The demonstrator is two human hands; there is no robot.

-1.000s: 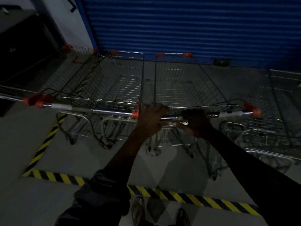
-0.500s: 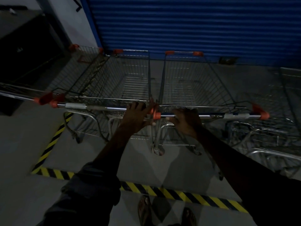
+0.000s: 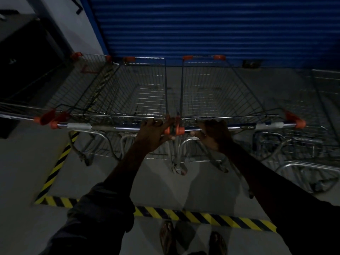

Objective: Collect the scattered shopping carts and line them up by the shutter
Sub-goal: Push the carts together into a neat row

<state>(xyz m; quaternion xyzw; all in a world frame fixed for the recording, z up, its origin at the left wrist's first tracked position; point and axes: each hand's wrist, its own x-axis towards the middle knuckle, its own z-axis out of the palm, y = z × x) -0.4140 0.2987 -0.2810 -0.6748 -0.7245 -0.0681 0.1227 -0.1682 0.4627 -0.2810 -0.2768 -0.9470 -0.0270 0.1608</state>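
Two wire shopping carts stand side by side, noses at the blue shutter (image 3: pixel 211 30). My left hand (image 3: pixel 152 133) grips the right end of the left cart's handle bar (image 3: pixel 110 127) by its orange cap. My right hand (image 3: pixel 213 135) grips the left end of the right cart's handle bar (image 3: pixel 244 126). The two orange end caps (image 3: pixel 173 130) meet between my hands. The left cart's basket (image 3: pixel 139 92) and the right cart's basket (image 3: pixel 217 92) hold nothing. A third cart (image 3: pixel 86 74) is parked at the far left against the left cart.
Another cart (image 3: pixel 325 100) sits at the right edge, with a metal frame (image 3: pixel 303 166) low beside it. Yellow-black hazard tape (image 3: pixel 202 217) marks the floor in front of my feet and runs up the left side (image 3: pixel 58 161). A dark cabinet (image 3: pixel 24 57) stands far left.
My left hand slid from the right cart's bar onto the left cart's bar end. The right cart drew closer to the left one, until their end caps met.
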